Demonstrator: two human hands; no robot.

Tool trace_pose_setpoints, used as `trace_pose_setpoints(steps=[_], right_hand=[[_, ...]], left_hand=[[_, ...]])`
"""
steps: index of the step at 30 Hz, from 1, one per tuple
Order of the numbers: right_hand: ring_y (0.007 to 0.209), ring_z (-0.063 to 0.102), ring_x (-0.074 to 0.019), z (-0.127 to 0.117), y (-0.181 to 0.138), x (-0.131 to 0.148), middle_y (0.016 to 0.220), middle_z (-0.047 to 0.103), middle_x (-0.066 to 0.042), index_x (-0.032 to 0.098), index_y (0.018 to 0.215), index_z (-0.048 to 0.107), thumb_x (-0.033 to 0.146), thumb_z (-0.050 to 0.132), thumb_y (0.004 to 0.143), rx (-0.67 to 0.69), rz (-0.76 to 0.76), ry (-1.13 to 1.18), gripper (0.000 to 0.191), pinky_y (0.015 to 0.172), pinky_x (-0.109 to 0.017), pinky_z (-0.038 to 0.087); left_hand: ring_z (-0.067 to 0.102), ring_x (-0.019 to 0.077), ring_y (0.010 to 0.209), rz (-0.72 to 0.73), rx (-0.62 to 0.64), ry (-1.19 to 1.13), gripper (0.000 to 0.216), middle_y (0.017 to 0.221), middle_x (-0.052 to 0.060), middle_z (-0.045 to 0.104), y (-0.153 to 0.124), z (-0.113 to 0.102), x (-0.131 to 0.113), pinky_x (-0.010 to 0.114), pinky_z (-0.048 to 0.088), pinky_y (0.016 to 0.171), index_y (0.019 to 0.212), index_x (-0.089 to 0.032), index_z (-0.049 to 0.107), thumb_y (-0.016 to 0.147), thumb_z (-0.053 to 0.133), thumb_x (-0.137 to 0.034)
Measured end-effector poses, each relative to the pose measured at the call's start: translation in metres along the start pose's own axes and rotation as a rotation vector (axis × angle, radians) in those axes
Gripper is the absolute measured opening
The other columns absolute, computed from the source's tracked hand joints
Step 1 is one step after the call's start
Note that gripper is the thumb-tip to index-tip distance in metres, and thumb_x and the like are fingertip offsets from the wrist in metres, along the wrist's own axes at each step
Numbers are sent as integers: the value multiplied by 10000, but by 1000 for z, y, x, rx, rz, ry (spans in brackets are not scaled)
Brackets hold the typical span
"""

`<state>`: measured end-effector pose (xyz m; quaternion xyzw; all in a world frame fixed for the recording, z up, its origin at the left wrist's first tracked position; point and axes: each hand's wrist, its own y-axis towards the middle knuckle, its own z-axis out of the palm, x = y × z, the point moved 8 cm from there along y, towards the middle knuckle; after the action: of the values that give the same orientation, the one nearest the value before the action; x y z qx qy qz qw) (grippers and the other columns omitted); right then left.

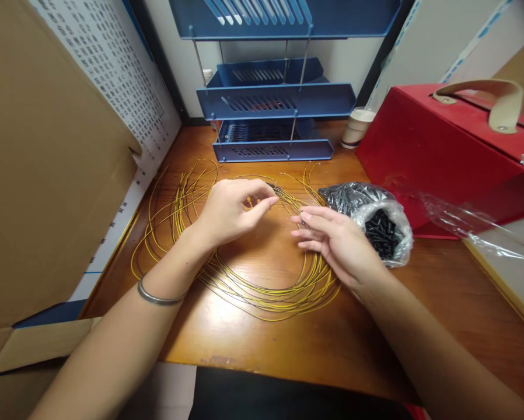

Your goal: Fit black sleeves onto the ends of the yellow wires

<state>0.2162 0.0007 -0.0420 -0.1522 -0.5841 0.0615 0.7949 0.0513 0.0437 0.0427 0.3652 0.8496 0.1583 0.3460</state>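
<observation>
Loops of thin yellow and black wire (266, 291) lie coiled on the wooden table, spreading under and around both hands. My left hand (233, 210) hovers over the far side of the coil, its thumb and index finger pinched together close to several wires. Whatever sits in that pinch is too small to make out. To its right, my right hand (336, 236) is half curled above the coil's right side, with a tiny dark thing at its thumb and fingertips that I cannot identify. Beside that hand, a clear plastic bag (402, 233) lies with its mouth showing small black pieces (381, 233).
A blue tiered tray rack (273, 150) stands at the back, with a paper cup (357, 127) beside it. On the right is a red box (432, 157) with a beige handle. Cardboard (47, 163) walls the left side. The table's (227, 356) front edge is nearest me.
</observation>
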Motion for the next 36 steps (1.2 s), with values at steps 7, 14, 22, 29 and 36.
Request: trace_pose_setpoints(steps=[7, 14, 22, 29, 36], right_hand=[[562, 652, -224, -74, -32, 96, 613, 674, -22, 233, 822, 757, 306, 784, 741, -479, -293, -975, 112, 557, -366, 497], [769, 695, -387, -103, -36, 103, 608, 672, -50, 259, 739, 729, 230, 703, 734, -615, -302, -1330, 39, 763, -543, 492], [725, 669, -323, -94, -35, 101, 694, 701, -56, 248, 728, 692, 306, 707, 752, -570, -389, -1295, 64, 722, -482, 483], [555, 543, -128, 15, -32, 49, 762, 681, -8, 197, 1165, 692, 435, 708, 840, 467, -182, -937, 403, 491, -259, 407], [502, 524, -82, 37, -19, 32, 604, 627, -8, 126, 840, 738, 406, 606, 934, 596, -104, -798, 323, 504, -214, 424]], left_hand=[[567, 164, 750, -44, -39, 70, 247, 730, 51, 653, 3, -7, -2, 292, 444, 718, 733, -151, 714, 864, 653, -351], [454, 69, 478, -549, 201, -583, 231, 585, -22, 574, -4, 19, 20, 194, 333, 460, 852, -136, 654, 923, 570, -340], [651, 102, 532, -668, 383, -967, 229, 735, 56, 735, -15, 51, 9, 218, 537, 541, 823, -133, 604, 925, 610, -338], [731, 149, 760, -568, 371, -1070, 292, 919, 122, 773, -15, 60, -12, 228, 578, 646, 892, -99, 728, 871, 696, -389], [720, 164, 747, -531, 266, -869, 449, 1034, 115, 767, -7, 35, 3, 259, 570, 642, 1150, -144, 700, 854, 691, -483]])
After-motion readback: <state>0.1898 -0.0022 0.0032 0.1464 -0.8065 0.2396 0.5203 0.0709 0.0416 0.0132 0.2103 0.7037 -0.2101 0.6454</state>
